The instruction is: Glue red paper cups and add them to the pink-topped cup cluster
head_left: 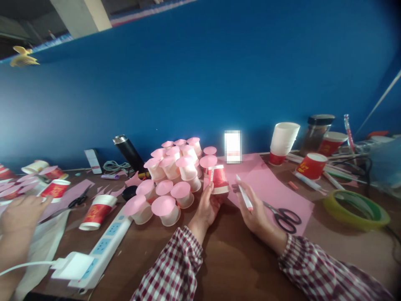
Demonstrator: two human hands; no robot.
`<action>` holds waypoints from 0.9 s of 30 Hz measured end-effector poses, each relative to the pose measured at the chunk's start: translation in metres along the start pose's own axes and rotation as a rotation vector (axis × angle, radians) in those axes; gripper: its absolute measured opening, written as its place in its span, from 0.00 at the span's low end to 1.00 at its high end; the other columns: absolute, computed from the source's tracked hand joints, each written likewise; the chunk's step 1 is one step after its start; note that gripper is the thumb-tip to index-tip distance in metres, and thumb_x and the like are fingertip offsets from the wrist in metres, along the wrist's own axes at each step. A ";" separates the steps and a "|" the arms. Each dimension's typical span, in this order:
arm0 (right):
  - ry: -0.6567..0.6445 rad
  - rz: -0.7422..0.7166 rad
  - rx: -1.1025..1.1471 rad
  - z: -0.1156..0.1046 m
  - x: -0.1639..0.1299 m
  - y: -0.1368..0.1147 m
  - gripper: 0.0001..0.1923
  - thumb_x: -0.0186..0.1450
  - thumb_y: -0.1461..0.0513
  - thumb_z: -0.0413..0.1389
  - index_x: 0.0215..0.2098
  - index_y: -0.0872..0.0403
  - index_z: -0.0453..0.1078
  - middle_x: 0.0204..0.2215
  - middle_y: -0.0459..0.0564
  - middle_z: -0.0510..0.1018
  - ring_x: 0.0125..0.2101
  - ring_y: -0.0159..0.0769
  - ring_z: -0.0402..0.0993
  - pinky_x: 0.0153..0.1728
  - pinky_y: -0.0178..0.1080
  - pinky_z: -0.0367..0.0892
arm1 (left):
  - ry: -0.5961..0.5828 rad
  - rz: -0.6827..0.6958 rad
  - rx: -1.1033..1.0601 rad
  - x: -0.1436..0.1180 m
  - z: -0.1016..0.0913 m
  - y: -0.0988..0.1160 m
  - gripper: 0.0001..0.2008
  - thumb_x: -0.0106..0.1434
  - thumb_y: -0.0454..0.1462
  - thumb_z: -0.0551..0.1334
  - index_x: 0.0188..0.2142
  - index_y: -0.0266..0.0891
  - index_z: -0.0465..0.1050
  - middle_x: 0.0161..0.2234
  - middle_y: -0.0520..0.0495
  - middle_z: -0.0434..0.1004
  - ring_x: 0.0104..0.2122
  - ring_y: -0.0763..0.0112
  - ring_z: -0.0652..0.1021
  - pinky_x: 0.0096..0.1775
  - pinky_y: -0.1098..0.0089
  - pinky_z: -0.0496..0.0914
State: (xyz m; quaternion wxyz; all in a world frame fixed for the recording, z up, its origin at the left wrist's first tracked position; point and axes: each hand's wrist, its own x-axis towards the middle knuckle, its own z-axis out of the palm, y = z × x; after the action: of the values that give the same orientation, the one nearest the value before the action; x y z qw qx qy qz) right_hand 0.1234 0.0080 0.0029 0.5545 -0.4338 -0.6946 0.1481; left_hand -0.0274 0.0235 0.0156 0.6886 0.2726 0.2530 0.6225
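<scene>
My left hand (205, 211) is closed around a red and white paper cup (220, 180), held upside down with its wide rim low. In my right hand (255, 213) is a white marker (244, 194) with a reddish end, its tip pointing up and left, apart from the cup. Beneath and behind both hands lies a pink paper sheet (261, 175). Black-handled scissors (283, 215) rest on it beside my right hand. Left of the cup stand several upturned paper cups topped with pink paper discs (163, 205).
At far left is another person's hand (21, 213) near a red cup (55, 190). A power strip (105, 246) with a white charger (73, 265) lies left. Yellow tape roll (332, 209), stacked white cups (283, 140) and a red cup (311, 166) are right.
</scene>
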 end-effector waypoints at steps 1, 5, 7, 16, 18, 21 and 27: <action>0.001 -0.002 -0.004 0.000 0.000 -0.001 0.18 0.73 0.57 0.46 0.58 0.53 0.62 0.50 0.59 0.77 0.50 0.45 0.76 0.51 0.50 0.74 | 0.001 -0.003 -0.009 0.000 0.001 0.000 0.14 0.63 0.44 0.65 0.43 0.37 0.76 0.40 0.45 0.81 0.39 0.66 0.80 0.45 0.65 0.72; -0.006 0.018 -0.001 -0.002 0.000 -0.006 0.19 0.72 0.57 0.48 0.59 0.53 0.62 0.51 0.59 0.77 0.50 0.45 0.76 0.52 0.51 0.73 | 0.009 -0.025 -0.021 -0.002 0.004 0.002 0.14 0.62 0.44 0.65 0.42 0.37 0.76 0.38 0.46 0.82 0.37 0.67 0.80 0.43 0.66 0.73; -0.013 0.036 0.010 -0.003 0.000 -0.008 0.19 0.72 0.57 0.49 0.59 0.53 0.62 0.51 0.59 0.77 0.50 0.45 0.77 0.52 0.51 0.73 | 0.007 -0.029 -0.018 -0.002 0.005 0.002 0.14 0.62 0.44 0.65 0.42 0.37 0.75 0.39 0.45 0.81 0.38 0.66 0.80 0.45 0.65 0.73; -0.021 0.029 0.020 -0.005 0.000 -0.010 0.19 0.72 0.57 0.49 0.59 0.53 0.62 0.51 0.58 0.77 0.50 0.45 0.77 0.52 0.51 0.73 | -0.013 -0.026 -0.001 -0.002 0.003 0.001 0.15 0.63 0.44 0.64 0.45 0.38 0.75 0.42 0.44 0.81 0.41 0.63 0.79 0.47 0.62 0.71; -0.020 0.032 0.025 -0.004 0.001 -0.009 0.18 0.72 0.57 0.49 0.59 0.52 0.62 0.50 0.58 0.77 0.49 0.45 0.77 0.51 0.51 0.73 | -0.011 -0.019 0.002 -0.001 0.002 0.000 0.15 0.63 0.44 0.65 0.45 0.38 0.75 0.41 0.45 0.81 0.39 0.65 0.79 0.46 0.63 0.72; -0.008 0.018 0.036 -0.003 0.001 -0.008 0.18 0.72 0.57 0.48 0.58 0.52 0.63 0.50 0.57 0.78 0.49 0.44 0.77 0.50 0.50 0.74 | -0.010 -0.016 0.012 0.000 0.001 0.000 0.15 0.62 0.45 0.65 0.45 0.38 0.75 0.41 0.46 0.80 0.38 0.66 0.79 0.44 0.65 0.72; -0.006 0.029 0.085 -0.005 0.002 -0.013 0.17 0.72 0.56 0.48 0.57 0.51 0.63 0.50 0.57 0.77 0.50 0.44 0.76 0.52 0.49 0.73 | -0.002 -0.036 0.075 0.002 0.000 0.000 0.21 0.61 0.49 0.65 0.46 0.35 0.74 0.43 0.40 0.80 0.43 0.61 0.79 0.48 0.62 0.71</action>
State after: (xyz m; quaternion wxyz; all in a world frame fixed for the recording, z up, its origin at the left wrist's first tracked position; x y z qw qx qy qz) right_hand 0.1228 0.0010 0.0149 0.5681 -0.4192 -0.6831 0.1870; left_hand -0.0269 0.0251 0.0157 0.6892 0.2941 0.2803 0.6000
